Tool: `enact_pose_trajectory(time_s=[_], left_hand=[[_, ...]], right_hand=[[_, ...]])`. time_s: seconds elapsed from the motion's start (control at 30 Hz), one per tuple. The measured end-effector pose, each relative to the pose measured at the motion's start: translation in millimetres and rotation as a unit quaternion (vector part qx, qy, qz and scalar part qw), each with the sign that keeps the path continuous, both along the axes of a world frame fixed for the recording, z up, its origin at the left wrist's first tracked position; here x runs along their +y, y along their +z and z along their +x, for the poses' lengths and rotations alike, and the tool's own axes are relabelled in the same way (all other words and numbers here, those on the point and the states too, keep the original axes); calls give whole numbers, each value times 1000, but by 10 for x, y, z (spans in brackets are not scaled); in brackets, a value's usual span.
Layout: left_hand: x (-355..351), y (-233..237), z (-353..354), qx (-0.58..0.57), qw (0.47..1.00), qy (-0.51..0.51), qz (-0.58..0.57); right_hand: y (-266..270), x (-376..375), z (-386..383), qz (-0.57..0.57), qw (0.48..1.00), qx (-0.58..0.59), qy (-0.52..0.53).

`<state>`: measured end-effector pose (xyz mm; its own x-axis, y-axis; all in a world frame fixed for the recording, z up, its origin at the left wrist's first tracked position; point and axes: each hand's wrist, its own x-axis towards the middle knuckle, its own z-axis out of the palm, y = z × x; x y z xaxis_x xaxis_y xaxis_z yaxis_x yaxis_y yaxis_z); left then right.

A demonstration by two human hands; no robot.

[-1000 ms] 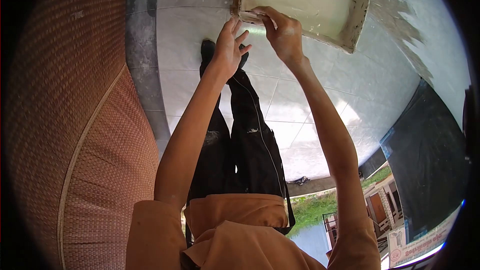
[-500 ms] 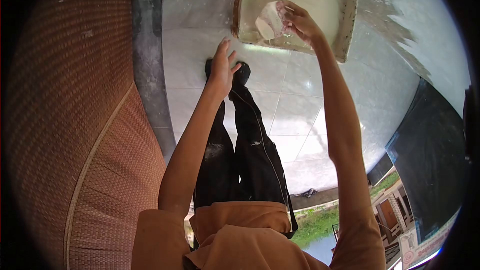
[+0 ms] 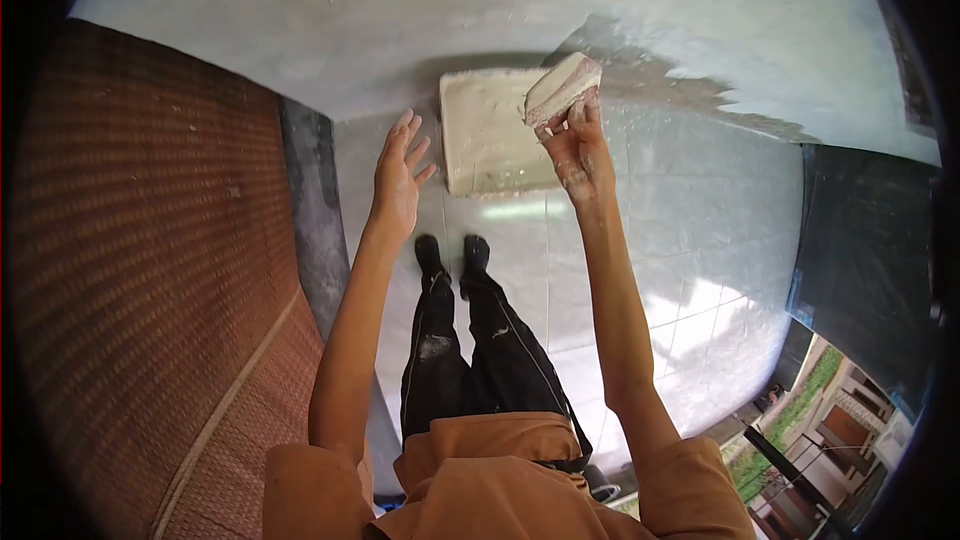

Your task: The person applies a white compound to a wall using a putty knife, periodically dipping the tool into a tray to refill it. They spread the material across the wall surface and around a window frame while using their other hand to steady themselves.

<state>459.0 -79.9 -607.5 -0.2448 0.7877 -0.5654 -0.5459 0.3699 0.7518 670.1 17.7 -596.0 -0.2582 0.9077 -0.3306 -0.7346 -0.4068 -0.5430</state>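
Observation:
My right hand (image 3: 580, 152) grips a sponge (image 3: 565, 85), thickly coated with cream-coloured paint, and holds it up in front of the wall. Fingers and thumb wrap its lower side, and pale smears mark the hand. Below and behind it, a shallow rectangular tray (image 3: 449, 155) of cream liquid stands on the floor against the wall; the raised hand and sponge cover its right part. My left hand (image 3: 400, 175) is empty, its fingers spread, in the air to the left of the tray.
The pale wall (image 3: 420, 0) has a darker grey patch (image 3: 650, 70) along its lower right. A woven mat (image 3: 190, 200) stands along the left side. Grey tiles (image 3: 640, 240) cover the floor. A dark sheet (image 3: 870, 250) hangs at the right, with an outdoor view below it.
My right hand has lifted the sponge from over the tray toward the wall. The left hand has risen, still open. The view has tilted up, showing more wall.

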Motion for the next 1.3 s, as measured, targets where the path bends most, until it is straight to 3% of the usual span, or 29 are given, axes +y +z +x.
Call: enact_pose_trajectory(time_s=[0.33,0.43,0.63,0.77,1.0,1.07,1.1,1.17,1.2,1.27,1.3], left_hand=[[658,1962,-370,145,964,-69,210],[788,2637,-385,270,914,-91,288],[1097,3662,-265,378,824,-84,414],[1320,4109,-49,446,725,-51,522],[1653,4825,701,581,630,12,515],[1873,4918,900,632,559,32,537],[1977,4918,996,636,555,38,535],[2229,4979,1207,707,476,84,515],[2329,4985,1318,712,477,87,507],[2558,5058,1532,772,403,133,473],[2661,5088,1608,774,406,140,465]], right_hand=[[1833,285,-151,150,984,59,-79],[2388,334,-160,188,975,46,-109],[3390,457,-86,247,953,78,-156],[3865,504,66,283,936,116,-174],[4394,1011,736,359,902,103,-218],[4539,1289,1030,381,892,112,-213],[4594,1408,1169,400,882,95,-232],[4745,1697,1394,455,842,80,-277],[4785,1863,1500,453,846,84,-269],[4961,2250,1706,534,742,-62,-401],[5055,2342,1761,555,695,-98,-448]])
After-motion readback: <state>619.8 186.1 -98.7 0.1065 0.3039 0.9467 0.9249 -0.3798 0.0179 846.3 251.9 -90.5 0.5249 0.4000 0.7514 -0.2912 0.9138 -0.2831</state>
